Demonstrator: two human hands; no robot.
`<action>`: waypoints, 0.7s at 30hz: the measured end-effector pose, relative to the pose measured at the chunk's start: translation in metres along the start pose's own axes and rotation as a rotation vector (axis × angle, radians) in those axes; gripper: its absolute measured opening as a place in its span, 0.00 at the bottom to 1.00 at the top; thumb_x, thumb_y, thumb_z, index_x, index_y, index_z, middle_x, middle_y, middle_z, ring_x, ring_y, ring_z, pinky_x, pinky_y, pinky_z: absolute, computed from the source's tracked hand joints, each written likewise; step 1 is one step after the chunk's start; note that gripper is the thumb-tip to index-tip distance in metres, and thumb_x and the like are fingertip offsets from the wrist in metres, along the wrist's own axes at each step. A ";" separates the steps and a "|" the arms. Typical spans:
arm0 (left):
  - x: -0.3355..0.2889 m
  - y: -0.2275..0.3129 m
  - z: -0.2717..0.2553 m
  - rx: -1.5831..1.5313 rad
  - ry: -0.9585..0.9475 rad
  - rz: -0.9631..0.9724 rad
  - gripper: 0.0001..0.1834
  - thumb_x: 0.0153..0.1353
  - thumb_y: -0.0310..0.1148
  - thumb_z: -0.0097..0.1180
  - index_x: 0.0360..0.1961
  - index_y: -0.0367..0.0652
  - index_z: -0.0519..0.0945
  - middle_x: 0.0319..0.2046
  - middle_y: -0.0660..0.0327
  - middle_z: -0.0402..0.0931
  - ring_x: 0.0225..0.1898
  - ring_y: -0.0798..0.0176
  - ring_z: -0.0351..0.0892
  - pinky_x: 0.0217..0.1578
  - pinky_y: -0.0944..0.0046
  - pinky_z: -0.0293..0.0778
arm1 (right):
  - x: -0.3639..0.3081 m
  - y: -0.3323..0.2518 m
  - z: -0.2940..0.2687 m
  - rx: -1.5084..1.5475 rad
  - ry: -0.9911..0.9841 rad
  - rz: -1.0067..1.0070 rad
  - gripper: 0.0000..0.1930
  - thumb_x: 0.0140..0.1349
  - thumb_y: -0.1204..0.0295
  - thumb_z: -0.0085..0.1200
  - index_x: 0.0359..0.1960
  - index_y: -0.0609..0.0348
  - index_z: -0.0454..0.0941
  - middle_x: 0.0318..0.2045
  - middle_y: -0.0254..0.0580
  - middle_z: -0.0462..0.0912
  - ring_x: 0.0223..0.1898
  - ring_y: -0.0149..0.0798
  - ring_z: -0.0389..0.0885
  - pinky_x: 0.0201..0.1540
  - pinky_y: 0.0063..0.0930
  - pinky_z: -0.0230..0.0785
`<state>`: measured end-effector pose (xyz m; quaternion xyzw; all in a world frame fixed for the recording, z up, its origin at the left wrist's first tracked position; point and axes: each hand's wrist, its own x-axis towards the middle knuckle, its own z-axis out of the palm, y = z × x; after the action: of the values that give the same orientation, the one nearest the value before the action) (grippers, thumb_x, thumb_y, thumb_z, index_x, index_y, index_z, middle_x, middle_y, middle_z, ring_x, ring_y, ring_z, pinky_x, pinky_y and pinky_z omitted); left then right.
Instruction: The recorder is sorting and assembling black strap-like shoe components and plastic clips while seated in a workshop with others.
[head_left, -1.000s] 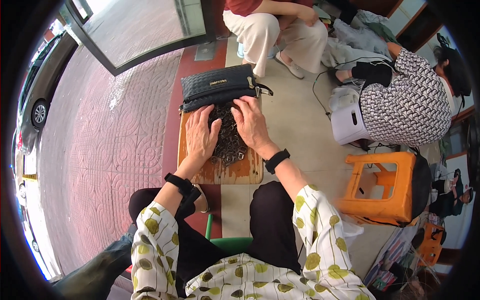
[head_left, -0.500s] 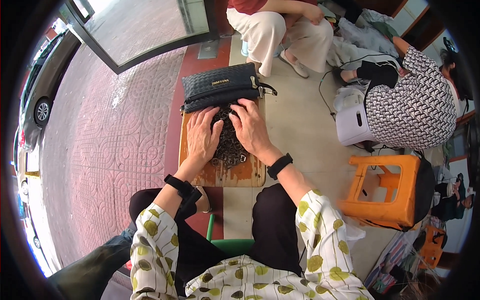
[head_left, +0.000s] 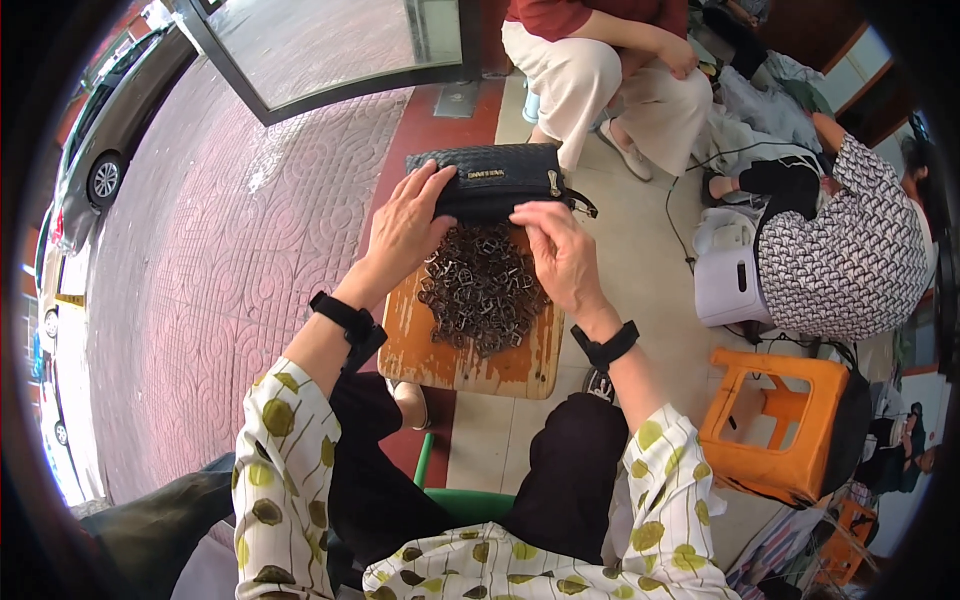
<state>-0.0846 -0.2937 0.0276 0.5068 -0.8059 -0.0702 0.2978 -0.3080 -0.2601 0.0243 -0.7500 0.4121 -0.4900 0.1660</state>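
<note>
A black woven-textured clutch bag [head_left: 485, 178] lies across the far end of a worn wooden stool top [head_left: 425, 368]. My left hand [head_left: 402, 222] rests on its left part, fingers stretched out over the front and thumb apart near the bottom edge. At the bag's lower right, my right hand [head_left: 562, 252] has its fingers curled in toward the thumb, closed at the edge; the fingertips are partly hidden. Between my hands and nearer to me is a heap of small dark metal buckles [head_left: 482, 295], loose on the wood.
An orange plastic stool [head_left: 770, 425] stands to the right. Beyond the stool top sits a person in pale trousers [head_left: 570, 75]; another in a patterned top [head_left: 845, 245] is at right beside a pale plastic bin [head_left: 725, 285]. A glass door [head_left: 330, 50] stands ajar at far left.
Both hands have come off the buckles onto the bag, spreading apart. More of the heap now shows. The whole view has shifted, with the stool lower and farther right.
</note>
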 end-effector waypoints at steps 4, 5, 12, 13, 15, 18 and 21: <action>0.016 -0.007 0.001 0.191 0.015 0.094 0.21 0.58 0.31 0.54 0.54 0.44 0.71 0.53 0.54 0.72 0.46 0.47 0.77 0.43 0.54 0.76 | -0.011 0.018 0.007 -0.052 -0.039 0.076 0.07 0.59 0.80 0.49 0.38 0.59 0.76 0.39 0.44 0.78 0.42 0.48 0.77 0.44 0.36 0.72; 0.019 -0.008 0.001 0.171 0.004 0.075 0.19 0.58 0.31 0.53 0.52 0.45 0.73 0.51 0.54 0.74 0.44 0.47 0.78 0.41 0.54 0.76 | -0.013 0.022 0.009 -0.053 -0.043 0.077 0.07 0.59 0.80 0.49 0.38 0.59 0.76 0.39 0.44 0.78 0.42 0.48 0.77 0.44 0.36 0.72; 0.042 -0.013 -0.012 0.095 -0.063 -0.021 0.14 0.59 0.31 0.52 0.46 0.47 0.77 0.39 0.54 0.79 0.36 0.48 0.80 0.37 0.53 0.75 | 0.003 0.025 0.022 -0.274 -0.102 0.000 0.18 0.60 0.68 0.53 0.48 0.68 0.72 0.47 0.54 0.75 0.53 0.53 0.70 0.57 0.41 0.63; 0.042 -0.014 -0.013 0.097 -0.066 -0.025 0.14 0.59 0.31 0.52 0.46 0.47 0.77 0.39 0.54 0.79 0.36 0.48 0.80 0.37 0.53 0.75 | 0.004 0.025 0.026 -0.242 -0.182 -0.044 0.20 0.61 0.66 0.54 0.49 0.68 0.72 0.48 0.54 0.75 0.54 0.53 0.70 0.59 0.41 0.61; 0.042 -0.018 -0.015 0.096 -0.080 0.004 0.13 0.59 0.31 0.52 0.46 0.46 0.77 0.38 0.54 0.80 0.36 0.48 0.80 0.36 0.53 0.75 | -0.002 0.016 0.033 -0.215 -0.236 -0.098 0.20 0.61 0.65 0.54 0.49 0.68 0.72 0.49 0.54 0.75 0.54 0.52 0.70 0.58 0.41 0.62; 0.038 -0.021 -0.016 0.055 -0.080 0.021 0.13 0.59 0.31 0.52 0.46 0.46 0.77 0.38 0.53 0.80 0.36 0.47 0.80 0.36 0.53 0.75 | -0.002 0.006 0.033 -0.102 -0.342 -0.102 0.20 0.61 0.63 0.53 0.48 0.66 0.74 0.49 0.53 0.75 0.54 0.51 0.71 0.58 0.40 0.64; 0.036 -0.019 -0.014 0.035 -0.055 0.036 0.13 0.59 0.31 0.52 0.46 0.46 0.77 0.38 0.53 0.80 0.37 0.47 0.80 0.36 0.54 0.75 | 0.016 0.010 0.031 -0.075 -0.286 -0.027 0.18 0.61 0.61 0.53 0.46 0.62 0.76 0.49 0.50 0.75 0.52 0.52 0.72 0.56 0.40 0.65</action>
<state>-0.0736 -0.3311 0.0456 0.4951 -0.8240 -0.0648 0.2678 -0.2828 -0.2833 0.0129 -0.8233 0.3923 -0.3646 0.1883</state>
